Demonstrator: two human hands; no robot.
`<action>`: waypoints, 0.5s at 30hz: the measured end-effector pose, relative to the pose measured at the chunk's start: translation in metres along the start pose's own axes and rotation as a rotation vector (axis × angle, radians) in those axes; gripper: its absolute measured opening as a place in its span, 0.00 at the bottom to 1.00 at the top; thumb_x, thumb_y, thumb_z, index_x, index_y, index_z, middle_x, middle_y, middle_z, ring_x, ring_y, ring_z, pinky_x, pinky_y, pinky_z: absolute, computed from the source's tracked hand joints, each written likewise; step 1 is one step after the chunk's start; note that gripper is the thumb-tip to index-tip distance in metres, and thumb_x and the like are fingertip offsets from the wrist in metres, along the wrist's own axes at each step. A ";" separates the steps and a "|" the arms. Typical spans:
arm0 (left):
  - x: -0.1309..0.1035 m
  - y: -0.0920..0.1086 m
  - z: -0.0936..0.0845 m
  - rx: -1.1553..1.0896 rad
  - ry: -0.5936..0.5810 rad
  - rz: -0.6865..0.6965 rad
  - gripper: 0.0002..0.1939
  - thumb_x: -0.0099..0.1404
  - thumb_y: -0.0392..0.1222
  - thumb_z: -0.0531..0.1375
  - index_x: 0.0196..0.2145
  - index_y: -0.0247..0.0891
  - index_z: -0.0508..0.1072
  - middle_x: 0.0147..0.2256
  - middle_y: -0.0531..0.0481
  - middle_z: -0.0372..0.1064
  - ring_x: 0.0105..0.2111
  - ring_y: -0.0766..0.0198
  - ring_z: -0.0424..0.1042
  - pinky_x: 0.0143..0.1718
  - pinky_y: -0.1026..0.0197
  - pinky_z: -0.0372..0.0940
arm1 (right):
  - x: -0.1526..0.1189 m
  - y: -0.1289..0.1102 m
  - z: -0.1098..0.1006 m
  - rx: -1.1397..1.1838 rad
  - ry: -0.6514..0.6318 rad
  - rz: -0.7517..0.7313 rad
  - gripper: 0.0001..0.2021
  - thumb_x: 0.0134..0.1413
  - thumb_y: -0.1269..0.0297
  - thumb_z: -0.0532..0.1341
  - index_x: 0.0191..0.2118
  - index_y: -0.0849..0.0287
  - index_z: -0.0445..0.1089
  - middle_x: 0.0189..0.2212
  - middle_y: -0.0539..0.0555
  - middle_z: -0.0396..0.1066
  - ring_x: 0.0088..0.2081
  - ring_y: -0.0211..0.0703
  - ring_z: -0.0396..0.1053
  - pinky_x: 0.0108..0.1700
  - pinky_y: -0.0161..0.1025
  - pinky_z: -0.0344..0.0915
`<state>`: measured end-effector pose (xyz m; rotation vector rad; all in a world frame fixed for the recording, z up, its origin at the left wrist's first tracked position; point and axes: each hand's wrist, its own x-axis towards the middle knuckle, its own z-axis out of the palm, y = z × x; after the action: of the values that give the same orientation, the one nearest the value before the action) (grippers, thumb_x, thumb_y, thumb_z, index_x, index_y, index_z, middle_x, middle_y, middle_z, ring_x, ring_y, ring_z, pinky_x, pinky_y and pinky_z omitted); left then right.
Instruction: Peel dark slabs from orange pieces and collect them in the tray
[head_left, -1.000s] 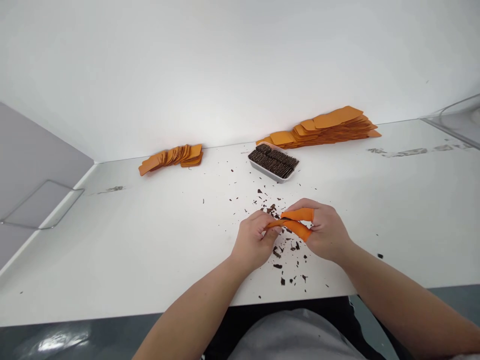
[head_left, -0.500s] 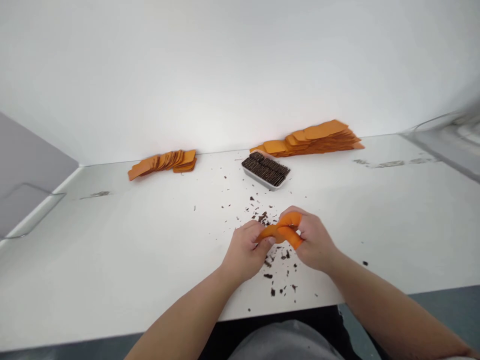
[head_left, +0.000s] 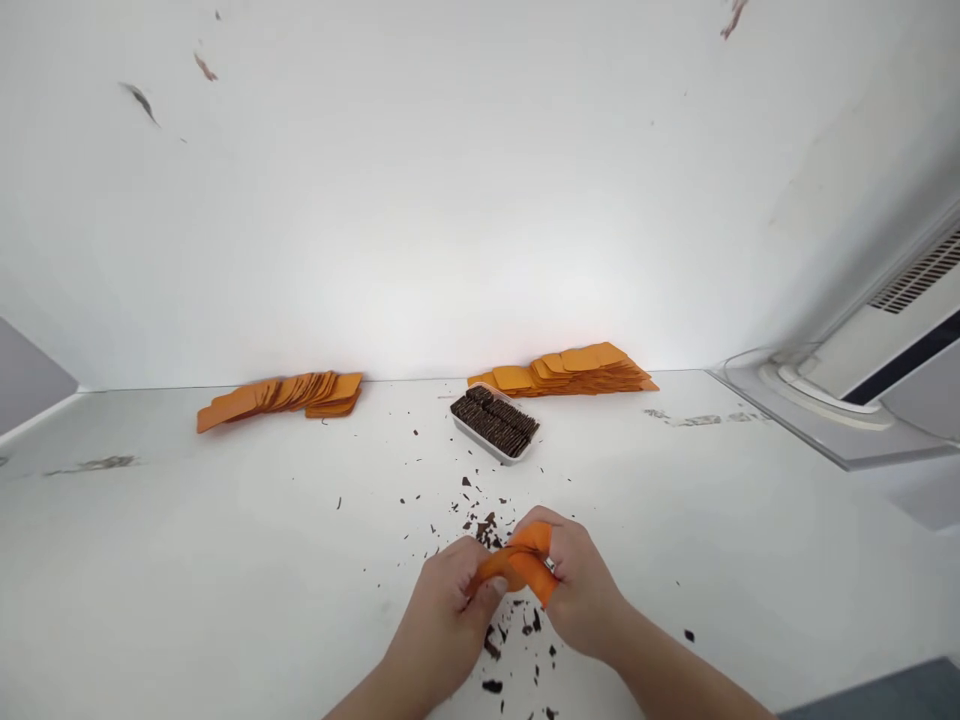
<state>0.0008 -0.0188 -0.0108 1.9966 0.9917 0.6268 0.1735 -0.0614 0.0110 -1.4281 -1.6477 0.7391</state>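
Observation:
Both hands meet at the lower middle of the view over a white table (head_left: 225, 560). My left hand (head_left: 446, 610) grips one end of a bent orange piece (head_left: 499, 568), thumb on top. My right hand (head_left: 581, 585) holds the other end, where the orange material loops back and a small pale gap shows. Dark brown flakes (head_left: 487, 525) lie scattered around and beneath the hands. Beyond them stands a white tray (head_left: 484, 445) packed with rows of thin dark brown pieces (head_left: 495, 420).
Against the wall (head_left: 420, 220), a fanned stack of orange sheets (head_left: 277, 397) lies at the left and a larger one (head_left: 570, 370) at the right. A white appliance with a vent (head_left: 885, 340) stands at the far right, beside a thin cable.
The view has tilted up, so table items and both hands appear lower and further left, and the appliance shows more. Both hands keep hold of the orange piece.

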 end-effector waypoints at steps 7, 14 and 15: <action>0.001 0.002 0.000 0.031 -0.020 -0.020 0.08 0.63 0.37 0.52 0.25 0.38 0.62 0.29 0.51 0.64 0.29 0.62 0.64 0.31 0.61 0.57 | 0.002 0.001 -0.003 -0.013 0.044 -0.070 0.08 0.55 0.70 0.56 0.30 0.57 0.71 0.31 0.53 0.70 0.29 0.41 0.68 0.30 0.38 0.65; 0.001 0.004 -0.002 -0.044 -0.006 -0.015 0.09 0.64 0.40 0.52 0.26 0.38 0.62 0.26 0.53 0.62 0.27 0.63 0.62 0.29 0.62 0.56 | 0.002 0.005 -0.004 0.044 0.099 -0.004 0.08 0.55 0.64 0.58 0.28 0.58 0.72 0.29 0.53 0.71 0.30 0.42 0.69 0.33 0.41 0.67; 0.001 0.003 -0.002 -0.074 0.000 -0.021 0.10 0.65 0.41 0.52 0.26 0.38 0.62 0.26 0.53 0.62 0.27 0.64 0.62 0.29 0.62 0.56 | 0.001 0.007 -0.003 0.088 0.116 0.031 0.08 0.55 0.62 0.59 0.29 0.58 0.73 0.30 0.53 0.71 0.30 0.42 0.69 0.34 0.42 0.68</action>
<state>0.0013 -0.0185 -0.0074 1.9195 0.9745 0.6433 0.1795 -0.0590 0.0073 -1.4108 -1.4900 0.7232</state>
